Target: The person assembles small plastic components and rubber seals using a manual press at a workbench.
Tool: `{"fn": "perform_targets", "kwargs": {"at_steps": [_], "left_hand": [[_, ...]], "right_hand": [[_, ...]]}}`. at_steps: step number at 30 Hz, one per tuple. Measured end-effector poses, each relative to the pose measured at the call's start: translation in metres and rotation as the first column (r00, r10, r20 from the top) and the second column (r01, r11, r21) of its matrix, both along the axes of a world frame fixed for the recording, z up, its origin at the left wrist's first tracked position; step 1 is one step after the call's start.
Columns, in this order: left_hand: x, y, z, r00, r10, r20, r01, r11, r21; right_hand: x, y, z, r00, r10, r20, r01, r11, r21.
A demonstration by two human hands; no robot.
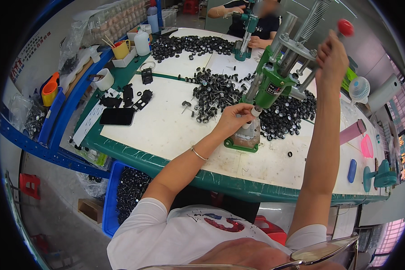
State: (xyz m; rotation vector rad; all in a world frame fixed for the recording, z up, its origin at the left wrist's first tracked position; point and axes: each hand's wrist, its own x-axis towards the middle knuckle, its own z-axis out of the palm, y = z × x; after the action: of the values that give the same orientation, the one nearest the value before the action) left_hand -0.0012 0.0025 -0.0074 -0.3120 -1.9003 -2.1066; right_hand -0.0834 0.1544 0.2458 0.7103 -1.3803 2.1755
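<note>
A green hand press (271,86) with steel rods and a spring stands on the worktable. My right hand (332,58) is raised and wrapped round its lever, just below the red ball knob (345,28). Beneath the press's ram, my left hand (235,119) is closed in a pinch above the green press base (242,143). Whatever lies between those fingertips is too small and covered to make out. Small black wheels on metal axles (211,95) lie heaped left of the press. Another heap of black wheels (285,114) is on its right, close behind my left hand.
A co-worker (261,27) sits across the table at a second green press (245,42). At the left are a black phone (117,116), black plastic parts (128,95) and a white bottle (142,42). A blue bin (114,198) of parts stands below the table edge.
</note>
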Motion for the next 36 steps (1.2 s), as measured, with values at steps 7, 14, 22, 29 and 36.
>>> {"fn": "perform_targets", "kwargs": {"at_steps": [7, 14, 22, 29, 36], "left_hand": [[-0.016, -0.033, -0.003, 0.992, -0.024, 0.121, -0.054, 0.794, 0.605], [-0.013, -0.065, 0.001, 0.891, 0.426, 0.158, -0.36, 0.874, -0.327], [-0.015, -0.042, -0.007, 0.848, 0.518, -0.114, -0.39, 0.463, -0.796], [-0.02, -0.055, -0.014, 0.918, 0.382, -0.104, -0.213, 0.255, -0.943], [0.006, -0.068, -0.01, 0.945, 0.325, 0.04, -0.138, 0.507, -0.851]], "right_hand": [[-0.069, 0.015, -0.02, 0.949, 0.134, 0.284, -0.17, 0.98, 0.106], [-0.022, 0.059, -0.123, 0.922, -0.27, 0.278, 0.131, 0.892, 0.433], [0.081, 0.079, -0.248, 0.956, -0.266, -0.123, 0.162, 0.129, 0.978], [0.075, 0.084, -0.259, 0.955, -0.278, -0.099, 0.153, 0.179, 0.972], [0.068, 0.073, -0.266, 0.898, -0.311, -0.312, 0.357, 0.097, 0.929]]}}
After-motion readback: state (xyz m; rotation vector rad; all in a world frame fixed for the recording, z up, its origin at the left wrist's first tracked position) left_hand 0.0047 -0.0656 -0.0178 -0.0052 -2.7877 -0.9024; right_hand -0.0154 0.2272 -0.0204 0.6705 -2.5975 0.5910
